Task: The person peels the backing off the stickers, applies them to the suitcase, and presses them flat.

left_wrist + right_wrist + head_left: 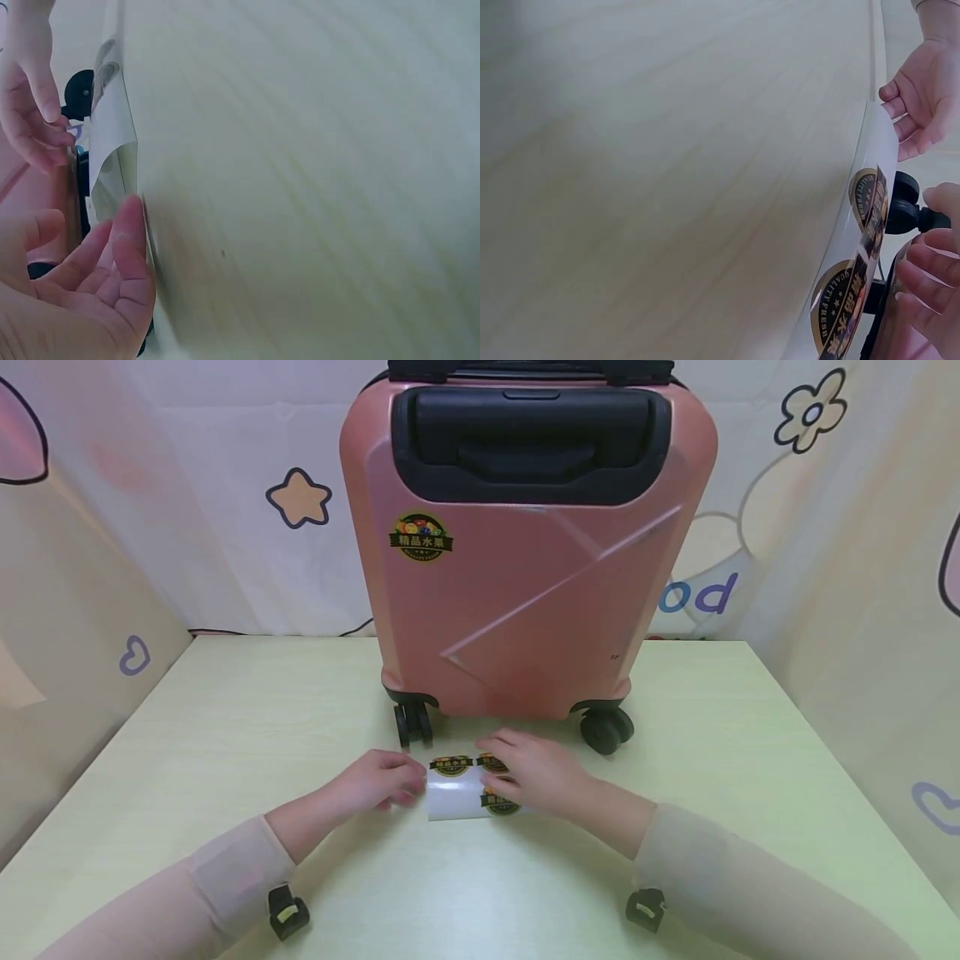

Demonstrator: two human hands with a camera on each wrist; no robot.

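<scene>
Sheet is lying between the left hand and the right hand, its long axis apparently running side to side on the worktop. The right hand is nearer, covering the sheet's right end, thumb and loosely bent fingers standing apart; whether they are touching it, I cannot tell. The left hand is hovering just beside the left edge, thumb clear of its bent fingers; contact there is also unclear. That left end is curling up a little. Stickers are showing along its back edge and by the right hand. Beyond, the suitcase is standing upright on its wheels, bearing one badge at upper left.
</scene>
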